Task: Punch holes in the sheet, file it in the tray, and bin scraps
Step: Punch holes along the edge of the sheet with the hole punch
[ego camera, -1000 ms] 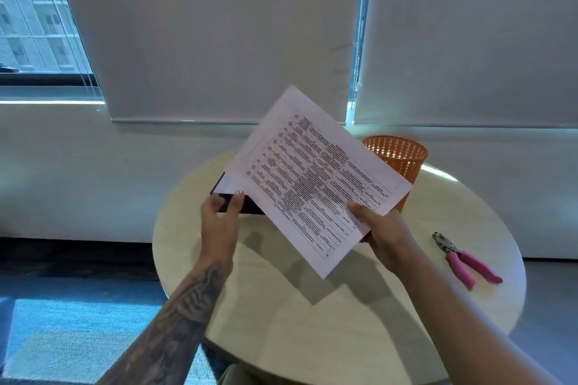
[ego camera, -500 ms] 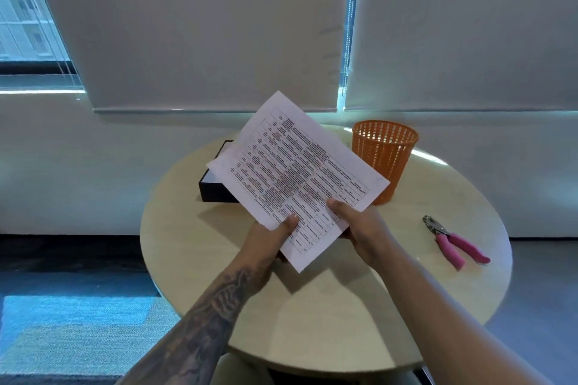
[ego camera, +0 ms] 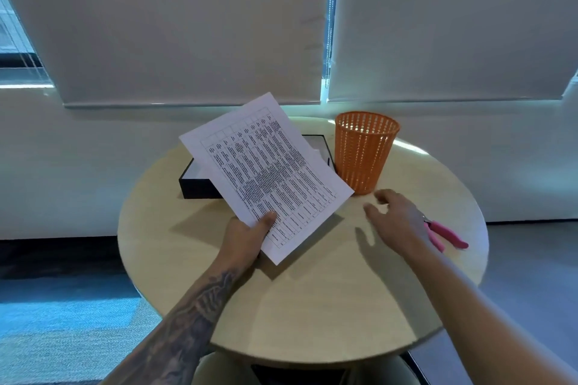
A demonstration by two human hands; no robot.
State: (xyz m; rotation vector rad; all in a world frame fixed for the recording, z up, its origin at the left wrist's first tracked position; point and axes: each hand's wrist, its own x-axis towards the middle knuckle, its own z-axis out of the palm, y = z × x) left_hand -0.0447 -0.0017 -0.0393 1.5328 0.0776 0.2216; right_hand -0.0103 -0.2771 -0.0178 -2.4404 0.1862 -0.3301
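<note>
My left hand [ego camera: 247,233] pinches the lower edge of a printed sheet [ego camera: 266,172] with a table of text and holds it tilted above the round table. Behind the sheet lies a shallow black tray [ego camera: 195,186] with a white inside, partly hidden by the paper. My right hand [ego camera: 395,217] hovers over the table with its fingers spread and holds nothing. Just right of that hand lies a hole punch with pink handles [ego camera: 447,234]; the hand covers its head. An orange mesh bin [ego camera: 364,150] stands upright at the back.
The round beige table [ego camera: 312,306] has its front edge close to me. Grey roller blinds and a white wall stand behind it. Blue carpet lies on the floor to the left.
My right hand has let go of the sheet and moved right toward the pink punch. The left hand alone now holds the sheet, which has swung left and more upright.
</note>
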